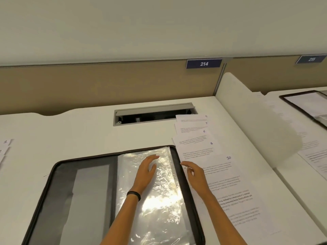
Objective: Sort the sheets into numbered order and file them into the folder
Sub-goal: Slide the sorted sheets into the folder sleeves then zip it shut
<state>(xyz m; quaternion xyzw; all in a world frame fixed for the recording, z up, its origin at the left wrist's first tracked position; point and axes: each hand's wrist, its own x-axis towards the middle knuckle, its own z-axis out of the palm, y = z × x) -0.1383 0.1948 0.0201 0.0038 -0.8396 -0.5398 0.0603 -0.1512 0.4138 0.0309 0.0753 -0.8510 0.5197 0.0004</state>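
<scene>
one open folder [53,174] lies on the desk [79,131], with clear sleeves [159,200] on its right half. the left hand [145,171] rests flat on the sleeves, fingers straight. the right hand [196,175] is at the folder's right rim, fingers loosely bent; any pinch cannot be told. five sheets [203,151], marked 9, 7, 6, 8, 10, fan just right of the folder.

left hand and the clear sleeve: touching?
Touching. Head view: left hand lies flat on the clear sleeve, fingers straight, no gap visible under them.
</scene>
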